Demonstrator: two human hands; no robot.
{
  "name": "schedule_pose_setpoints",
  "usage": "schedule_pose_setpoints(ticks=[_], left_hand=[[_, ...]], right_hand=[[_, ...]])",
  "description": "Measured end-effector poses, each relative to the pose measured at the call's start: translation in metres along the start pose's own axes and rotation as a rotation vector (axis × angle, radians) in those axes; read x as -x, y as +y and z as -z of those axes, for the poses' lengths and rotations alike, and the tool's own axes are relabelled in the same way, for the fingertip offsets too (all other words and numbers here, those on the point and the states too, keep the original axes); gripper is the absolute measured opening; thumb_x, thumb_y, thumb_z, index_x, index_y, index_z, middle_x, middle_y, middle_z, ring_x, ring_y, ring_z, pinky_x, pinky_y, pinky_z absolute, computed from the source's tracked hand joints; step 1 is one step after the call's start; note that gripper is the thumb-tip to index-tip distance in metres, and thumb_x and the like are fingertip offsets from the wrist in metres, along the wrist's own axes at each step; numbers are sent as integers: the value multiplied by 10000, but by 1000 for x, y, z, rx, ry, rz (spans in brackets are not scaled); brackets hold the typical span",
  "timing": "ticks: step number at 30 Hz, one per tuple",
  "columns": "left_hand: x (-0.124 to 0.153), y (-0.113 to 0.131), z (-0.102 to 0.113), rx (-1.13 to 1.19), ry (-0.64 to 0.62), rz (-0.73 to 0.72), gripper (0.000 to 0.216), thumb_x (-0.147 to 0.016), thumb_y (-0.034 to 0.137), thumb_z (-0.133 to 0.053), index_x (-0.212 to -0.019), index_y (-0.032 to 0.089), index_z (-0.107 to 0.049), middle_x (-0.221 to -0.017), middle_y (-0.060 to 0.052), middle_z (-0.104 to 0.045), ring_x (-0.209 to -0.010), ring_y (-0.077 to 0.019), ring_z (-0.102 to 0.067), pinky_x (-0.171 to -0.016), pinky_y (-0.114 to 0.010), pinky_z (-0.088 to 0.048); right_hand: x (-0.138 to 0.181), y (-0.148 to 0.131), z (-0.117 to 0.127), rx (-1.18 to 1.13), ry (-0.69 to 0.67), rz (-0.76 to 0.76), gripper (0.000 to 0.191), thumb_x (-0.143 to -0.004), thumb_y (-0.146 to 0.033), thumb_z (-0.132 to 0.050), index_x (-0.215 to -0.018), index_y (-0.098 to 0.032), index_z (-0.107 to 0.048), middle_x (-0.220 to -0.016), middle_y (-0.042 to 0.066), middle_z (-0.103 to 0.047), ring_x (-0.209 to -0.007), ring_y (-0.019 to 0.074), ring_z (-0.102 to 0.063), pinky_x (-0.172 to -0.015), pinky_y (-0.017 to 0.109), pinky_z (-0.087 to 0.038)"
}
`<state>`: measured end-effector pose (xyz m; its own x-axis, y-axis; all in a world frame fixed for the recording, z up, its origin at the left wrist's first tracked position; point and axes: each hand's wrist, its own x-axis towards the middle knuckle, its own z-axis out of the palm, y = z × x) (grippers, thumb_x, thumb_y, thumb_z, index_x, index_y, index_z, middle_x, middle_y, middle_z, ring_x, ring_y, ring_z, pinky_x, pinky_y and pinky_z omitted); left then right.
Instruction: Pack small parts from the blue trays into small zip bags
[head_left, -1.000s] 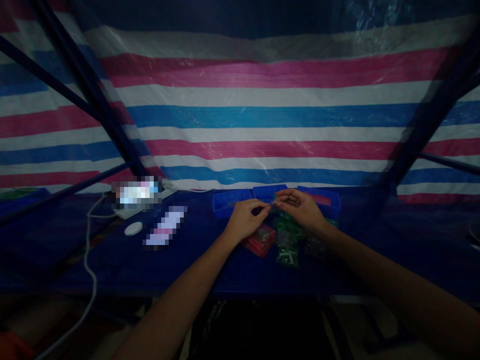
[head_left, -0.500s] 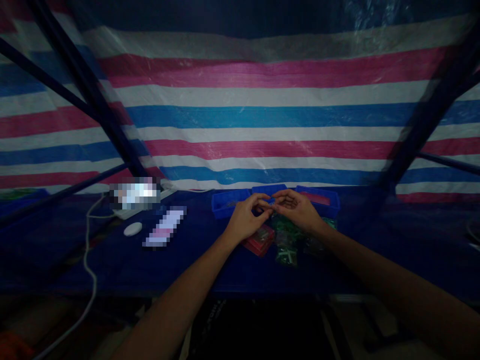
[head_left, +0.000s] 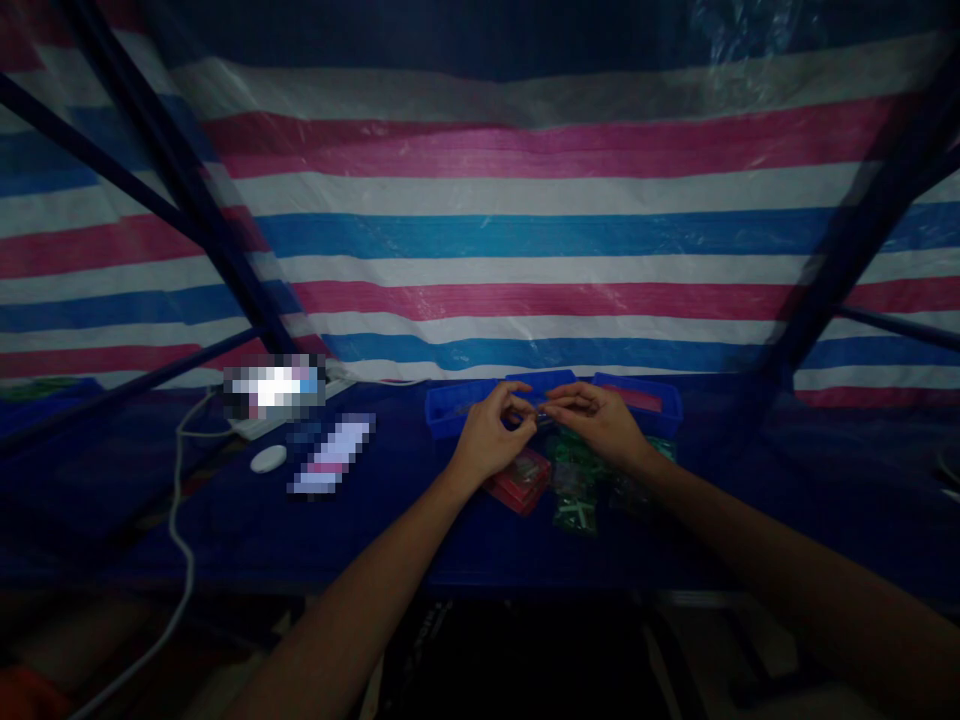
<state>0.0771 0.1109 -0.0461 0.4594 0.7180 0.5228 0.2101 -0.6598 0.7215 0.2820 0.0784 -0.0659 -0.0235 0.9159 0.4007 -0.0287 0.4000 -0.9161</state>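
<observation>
Both hands meet fingertip to fingertip in front of the blue bins. My left hand point(head_left: 496, 432) is closed in a pinch, and whatever lies between its thumb and fingers is too small and dark to name. My right hand point(head_left: 596, 422) pinches from the other side, its fingertips almost touching the left ones; its hold is also unclear. Below the left hand sits a red tray point(head_left: 519, 482) with small pieces in it. Green-tinted clear plastic packets point(head_left: 576, 505) lie beneath the right hand.
Behind the hands stand a left blue bin point(head_left: 444, 412), a middle blue bin point(head_left: 541, 380) and a right blue bin point(head_left: 673, 404), which holds something red. Leftward on the blue table point(head_left: 360, 540) are a phone point(head_left: 334, 455), a white oval object point(head_left: 268, 459) and a white cable point(head_left: 177, 500).
My fingertips have dropped slightly and pinch closer together. The right fingers look straighter and more closed than before. The view has shifted a little; the things on the table have stayed put.
</observation>
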Motion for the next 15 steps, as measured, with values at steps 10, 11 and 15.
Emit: schedule_pose_setpoints(ticks=[10, 11, 15], left_hand=[[-1, -4, -1, 120, -22, 13, 267, -944, 208, -640, -1201, 199, -566, -993, -61, -737, -925, -175, -727, -842, -312, -561], [-1, -5, -1, 118, -25, 16, 296, -941, 214, -650, -1223, 201, -559, -995, -61, -737, -922, -175, -727, -841, -313, -563], [-1, -6, -1, 131, -59, 54, 387, -912, 227, -699, -1269, 209, -551, -992, -60, -749, -877, -178, -733, -811, -316, -574]], right_hand=[[-1, 3, 1, -37, 7, -34, 385, -764, -341, -859, -1092, -215, -704, -1001, 60, -780, -945, 211, -745, -877, 364, -601], [-1, 4, 2, -31, 3, -38, 379, -760, -340, -862, -1081, -214, -707, -983, 56, -778, -925, 207, -745, -868, 361, -602], [-2, 6, 4, -12, 17, -26, 335, -763, -345, -857, -1034, -211, -714, -930, 48, -774, -874, 196, -741, -858, 360, -599]])
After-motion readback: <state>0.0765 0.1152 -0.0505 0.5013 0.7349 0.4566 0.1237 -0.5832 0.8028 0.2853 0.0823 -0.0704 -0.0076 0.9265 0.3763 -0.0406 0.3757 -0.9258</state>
